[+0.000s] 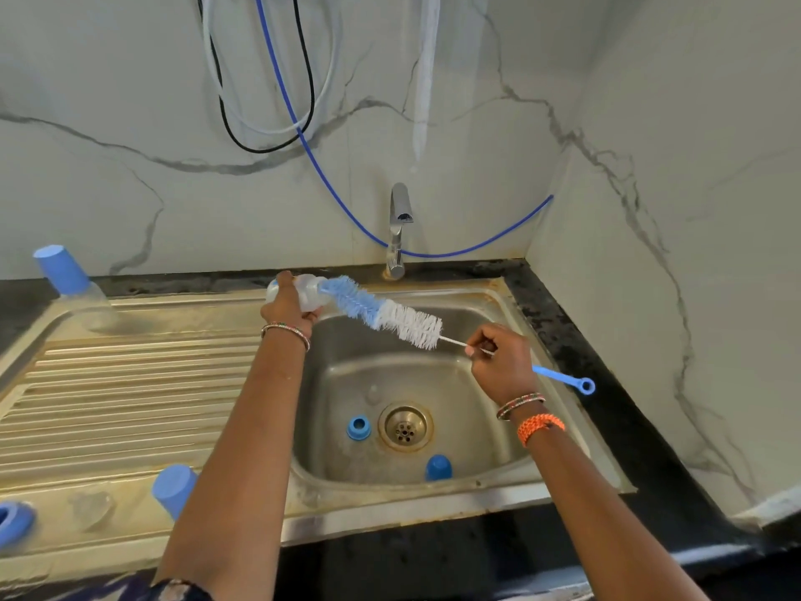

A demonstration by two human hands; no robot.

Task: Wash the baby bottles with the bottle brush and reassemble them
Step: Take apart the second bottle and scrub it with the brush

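Two hands are at work over the sink [498,297]. A clear bottle [303,292] is gripped by the left hand [288,308], fingers curled round its body, with the mouth turned toward the right. The wire stem of the bottle brush [381,312] is pinched by the right hand [498,362], and the blue handle is seen jutting out past the wrist. Only the blue tip of the bristles is entered in the bottle's mouth; the white bristles are left outside. The bottle is judged light, thin-walled and slippery when wet, so it is best held round the middle. The bristles are soft and the stem looks bendable, so a grip close to the head is favoured. A blue ring [359,428] and a blue cap [438,467] are lying in the basin beside the drain [405,427]. Another capped bottle [73,288] is stood on the drainboard [130,383].
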